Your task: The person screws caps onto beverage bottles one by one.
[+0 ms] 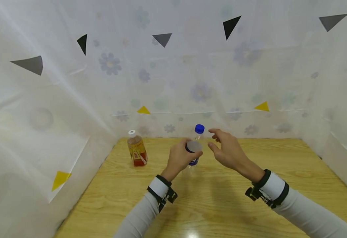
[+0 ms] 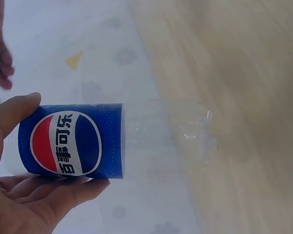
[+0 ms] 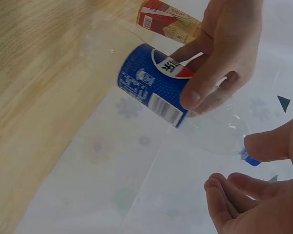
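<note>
My left hand (image 1: pixel 180 158) grips a clear, empty cola bottle (image 2: pixel 136 141) round its blue label (image 2: pixel 71 144), thumb on one side and fingers on the other. The bottle stands roughly upright over the wooden table (image 1: pixel 221 205), and I cannot tell whether its base touches. Its blue cap (image 1: pixel 199 129) is on. My right hand (image 1: pixel 224 145) hovers just right of the cap with relaxed fingers, holding nothing. In the right wrist view the right thumb (image 3: pixel 266 141) is close beside the cap (image 3: pixel 251 159), and the left hand (image 3: pixel 229 48) wraps the label (image 3: pixel 151 85).
A small bottle of amber drink (image 1: pixel 136 150) with a white cap stands at the table's back left. White floral curtain walls (image 1: pixel 173 82) with paper triangles close in the table on three sides.
</note>
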`<state>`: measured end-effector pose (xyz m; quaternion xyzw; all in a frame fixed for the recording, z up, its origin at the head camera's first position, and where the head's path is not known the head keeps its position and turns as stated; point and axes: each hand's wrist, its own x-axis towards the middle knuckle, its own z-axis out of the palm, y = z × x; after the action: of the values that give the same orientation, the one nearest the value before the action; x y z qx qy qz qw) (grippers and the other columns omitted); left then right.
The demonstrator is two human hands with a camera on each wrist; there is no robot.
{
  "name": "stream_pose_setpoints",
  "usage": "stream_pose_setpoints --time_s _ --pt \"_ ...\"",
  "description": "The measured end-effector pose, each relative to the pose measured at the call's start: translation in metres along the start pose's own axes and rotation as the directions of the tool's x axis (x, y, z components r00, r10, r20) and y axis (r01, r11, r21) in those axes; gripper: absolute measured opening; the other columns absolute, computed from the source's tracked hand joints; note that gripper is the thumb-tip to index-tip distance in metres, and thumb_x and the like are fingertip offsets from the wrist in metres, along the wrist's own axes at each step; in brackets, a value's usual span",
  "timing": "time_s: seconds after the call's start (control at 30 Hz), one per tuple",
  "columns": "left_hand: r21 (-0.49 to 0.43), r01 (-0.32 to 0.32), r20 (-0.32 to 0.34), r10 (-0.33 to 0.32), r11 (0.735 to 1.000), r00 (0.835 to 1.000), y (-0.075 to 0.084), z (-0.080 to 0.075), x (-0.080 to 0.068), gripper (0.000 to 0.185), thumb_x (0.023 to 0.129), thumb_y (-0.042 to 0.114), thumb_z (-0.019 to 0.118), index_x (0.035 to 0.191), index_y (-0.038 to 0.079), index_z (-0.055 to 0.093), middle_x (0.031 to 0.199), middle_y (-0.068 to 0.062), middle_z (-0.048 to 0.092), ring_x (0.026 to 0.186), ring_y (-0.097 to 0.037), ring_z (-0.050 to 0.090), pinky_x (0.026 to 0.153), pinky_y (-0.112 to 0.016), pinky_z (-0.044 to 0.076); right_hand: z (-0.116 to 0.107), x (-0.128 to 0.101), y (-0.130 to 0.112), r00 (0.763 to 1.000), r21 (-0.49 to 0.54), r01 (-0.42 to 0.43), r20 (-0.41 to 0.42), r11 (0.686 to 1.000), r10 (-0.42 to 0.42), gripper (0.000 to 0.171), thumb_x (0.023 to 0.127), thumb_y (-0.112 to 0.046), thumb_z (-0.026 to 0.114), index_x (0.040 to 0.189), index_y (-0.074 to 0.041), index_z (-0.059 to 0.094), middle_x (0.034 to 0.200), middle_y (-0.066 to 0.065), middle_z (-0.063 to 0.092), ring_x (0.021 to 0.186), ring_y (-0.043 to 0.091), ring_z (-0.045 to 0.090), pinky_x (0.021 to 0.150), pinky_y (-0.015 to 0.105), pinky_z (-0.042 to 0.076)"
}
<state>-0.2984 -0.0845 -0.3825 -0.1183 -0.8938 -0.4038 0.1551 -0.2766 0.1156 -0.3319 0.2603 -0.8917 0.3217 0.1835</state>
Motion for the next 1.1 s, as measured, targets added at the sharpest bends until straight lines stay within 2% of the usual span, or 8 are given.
stream_pose_setpoints --time_s 0.17,0.3,0.37,0.5,0.6,0.7,0.83,1.1 --pt "0.012 -0.022 -0.109 0.023 1.0 0.994 0.003 -0.022 0.015 0.064 0.083 0.039 0.084 0.131 0.005 0.061 0.113 -0.018 0.073 0.095 -0.03 0.074 0.071 -0.04 0.062 0.002 -0.002 0.005 1.0 -0.024 -0.015 0.014 1.0 0.016 0.041 0.099 -0.014 0.063 0.137 0.002 0.058 0.118 0.024 0.068 0.108 0.042 0.064 0.088 0.058 0.052" --pt "0.032 -0.066 -0.214 0.071 0.997 0.974 0.004 -0.045 0.03 0.063 0.082 0.036 0.085 0.13 0.002 0.062 0.114 -0.021 0.073 0.096 -0.032 0.075 0.073 -0.044 0.062 0.004 -0.005 0.01 0.999 -0.024 -0.024 0.027 0.999 0.024 0.04 0.1 -0.013 0.063 0.136 0.002 0.059 0.117 0.024 0.068 0.108 0.042 0.064 0.089 0.057 0.052" --pt "0.029 -0.071 -0.256 0.076 0.997 0.964 0.003 -0.058 0.036 0.064 0.083 0.036 0.084 0.131 0.001 0.061 0.115 -0.022 0.073 0.099 -0.034 0.075 0.075 -0.046 0.062 0.005 -0.006 0.012 0.999 -0.023 -0.027 0.031 0.999 0.028 0.039 0.1 -0.013 0.063 0.136 0.002 0.059 0.117 0.024 0.068 0.107 0.041 0.064 0.088 0.057 0.052" --pt "0.001 -0.041 -0.336 0.039 0.999 0.941 -0.006 -0.081 0.046 0.064 0.084 0.036 0.083 0.132 0.0 0.061 0.118 -0.025 0.071 0.103 -0.037 0.073 0.078 -0.049 0.061 0.007 -0.007 0.015 0.998 -0.025 -0.036 0.04 0.999 0.037 0.038 0.1 -0.013 0.063 0.135 0.002 0.059 0.114 0.023 0.068 0.105 0.04 0.064 0.086 0.056 0.052" --pt "-0.033 0.01 -0.396 -0.023 0.999 0.918 -0.017 -0.092 0.048 0.065 0.084 0.035 0.083 0.134 -0.001 0.06 0.119 -0.026 0.07 0.104 -0.038 0.072 0.081 -0.05 0.061 0.008 -0.008 0.017 0.998 -0.025 -0.045 0.05 0.999 0.046 0.039 0.1 -0.013 0.063 0.135 0.003 0.059 0.113 0.023 0.068 0.105 0.04 0.064 0.085 0.056 0.052" --pt "-0.094 0.06 -0.425 -0.095 0.994 0.9 -0.031 -0.095 0.045 0.066 0.085 0.033 0.082 0.136 -0.002 0.058 0.123 -0.027 0.068 0.109 -0.039 0.069 0.086 -0.051 0.059 0.009 -0.01 0.019 0.996 -0.028 -0.055 0.062 0.998 0.057 0.039 0.1 -0.014 0.062 0.135 0.003 0.058 0.112 0.023 0.068 0.105 0.04 0.064 0.085 0.055 0.053" --pt "-0.142 0.112 -0.428 -0.163 0.984 0.889 -0.052 -0.091 0.037 0.066 0.086 0.032 0.081 0.137 -0.003 0.057 0.127 -0.028 0.065 0.114 -0.041 0.067 0.089 -0.054 0.058 0.011 -0.012 0.022 0.995 -0.031 -0.068 0.074 0.997 0.071 0.039 0.1 -0.014 0.061 0.135 0.004 0.058 0.112 0.022 0.068 0.105 0.04 0.064 0.085 0.055 0.053" --pt "-0.088 0.23 -0.405 -0.246 0.969 0.881 -0.083 -0.076 0.025 0.07 0.083 0.035 0.083 0.135 -0.005 0.059 0.127 -0.028 0.065 0.115 -0.044 0.063 0.092 -0.056 0.055 0.02 -0.017 0.028 0.993 -0.042 -0.076 0.089 0.996 0.08 0.04 0.1 -0.014 0.062 0.135 0.003 0.058 0.111 0.021 0.069 0.104 0.037 0.065 0.084 0.054 0.054"
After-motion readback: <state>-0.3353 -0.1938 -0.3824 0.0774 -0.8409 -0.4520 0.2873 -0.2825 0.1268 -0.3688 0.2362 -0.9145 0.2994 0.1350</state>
